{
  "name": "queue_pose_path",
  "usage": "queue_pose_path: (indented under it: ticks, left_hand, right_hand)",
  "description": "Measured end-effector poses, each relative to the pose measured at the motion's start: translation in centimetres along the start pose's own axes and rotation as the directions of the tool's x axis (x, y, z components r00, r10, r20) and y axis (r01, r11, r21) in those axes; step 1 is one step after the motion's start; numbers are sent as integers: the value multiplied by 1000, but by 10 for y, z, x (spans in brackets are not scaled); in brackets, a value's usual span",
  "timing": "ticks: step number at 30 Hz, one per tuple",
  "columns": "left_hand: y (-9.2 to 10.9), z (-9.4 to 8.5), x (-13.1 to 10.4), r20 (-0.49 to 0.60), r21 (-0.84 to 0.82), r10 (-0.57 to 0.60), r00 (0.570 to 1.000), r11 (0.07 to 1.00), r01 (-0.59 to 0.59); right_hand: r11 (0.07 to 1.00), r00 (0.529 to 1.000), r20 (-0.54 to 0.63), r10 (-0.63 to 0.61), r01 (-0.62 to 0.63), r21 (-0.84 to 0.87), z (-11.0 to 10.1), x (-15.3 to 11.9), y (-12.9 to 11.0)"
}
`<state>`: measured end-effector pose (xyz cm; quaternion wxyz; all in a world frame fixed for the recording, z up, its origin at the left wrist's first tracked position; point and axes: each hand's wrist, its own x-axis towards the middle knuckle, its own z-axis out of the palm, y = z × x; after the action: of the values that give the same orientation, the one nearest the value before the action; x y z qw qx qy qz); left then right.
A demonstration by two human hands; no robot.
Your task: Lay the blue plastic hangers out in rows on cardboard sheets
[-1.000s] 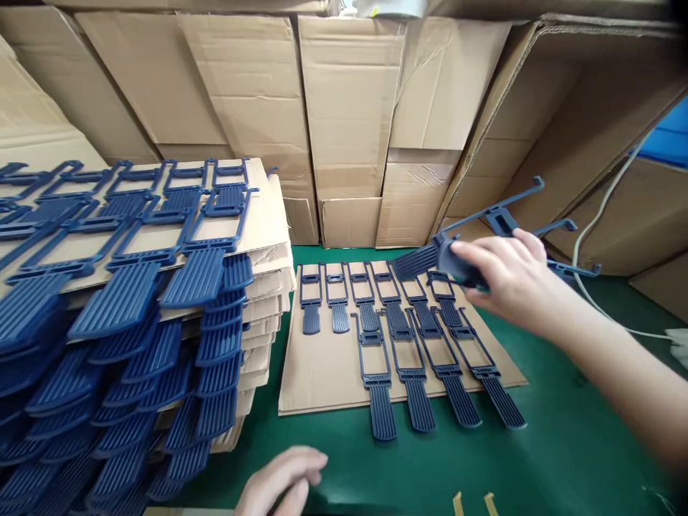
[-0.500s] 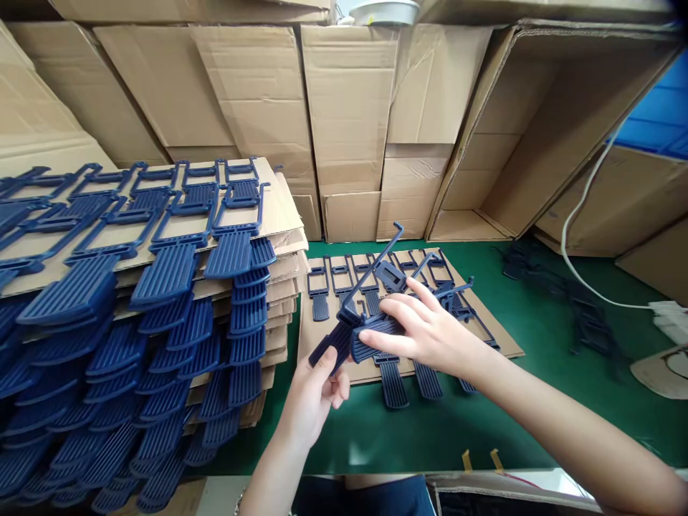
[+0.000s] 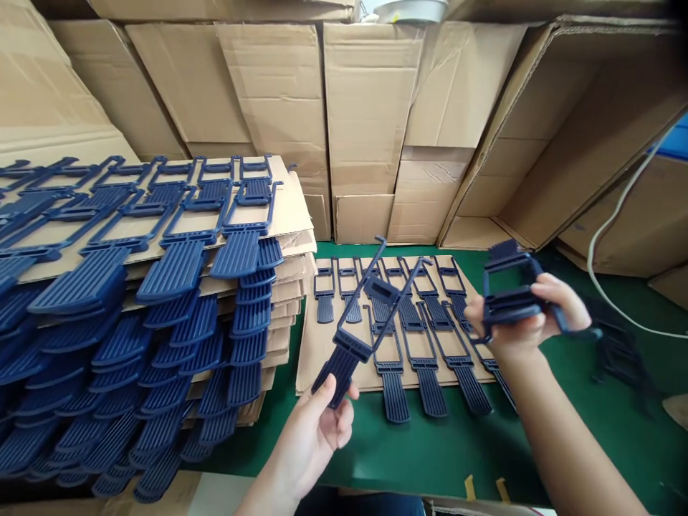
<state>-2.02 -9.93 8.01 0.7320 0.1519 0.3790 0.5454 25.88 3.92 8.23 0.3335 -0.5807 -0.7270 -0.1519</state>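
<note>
My left hand [image 3: 322, 426] pinches the ribbed tab of a dark blue plastic frame [image 3: 352, 342], whose two long arms point up over a cardboard sheet [image 3: 344, 373]. Off to the right, my right hand [image 3: 529, 322] grips a second blue plastic frame [image 3: 510, 304], held level in the air and partly covered by the fingers. On the sheet lie two rows of similar frames [image 3: 421, 355]; the front row's ribbed tabs stick out over the near edge.
At left rises a tall stack of cardboard sheets layered with blue frames [image 3: 185, 215], tabs overhanging. Cardboard boxes [image 3: 370, 129] line the back. An open box [image 3: 537, 158] stands back right. A white cable [image 3: 594, 251] and dark plastic pieces [image 3: 626, 358] lie at right on the green table [image 3: 403, 459].
My hands have parted. The right one has moved right with a frame, away from the frame in my left hand. The view has shifted slightly to the left.
</note>
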Motion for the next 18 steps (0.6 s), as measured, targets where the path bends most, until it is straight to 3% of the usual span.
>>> queue_pose_path:
  ticks: [1, 3, 7, 10, 15, 18]
  left_hand:
    - [-4, -4, -3, -71, 26, -24, 997, 999, 26]
    - [-12, -14, -10, -236, 52, -66, 969, 995, 80]
    - [-19, -32, -18, -414, 35, -122, 902, 988, 150]
    - [-19, -41, -20, -484, 30, -128, 865, 986, 163]
    - [-15, -40, -19, -522, 42, -108, 846, 988, 152]
    - [-12, -37, -20, -487, -8, -184, 854, 978, 207]
  right_hand:
    - [996, 991, -131, 39, -49, -70, -4, 1, 5]
    - [975, 934, -356, -21, -60, -214, -11, -2, 13]
    - [956, 891, -430, -147, 16, -294, -5, -12, 30]
    - [959, 818, -521, -245, 124, -256, 6, -14, 45]
    - [955, 779, -557, -287, 187, -230, 10, -12, 57]
    - [953, 770, -567, -292, 182, -244, 10, -13, 59]
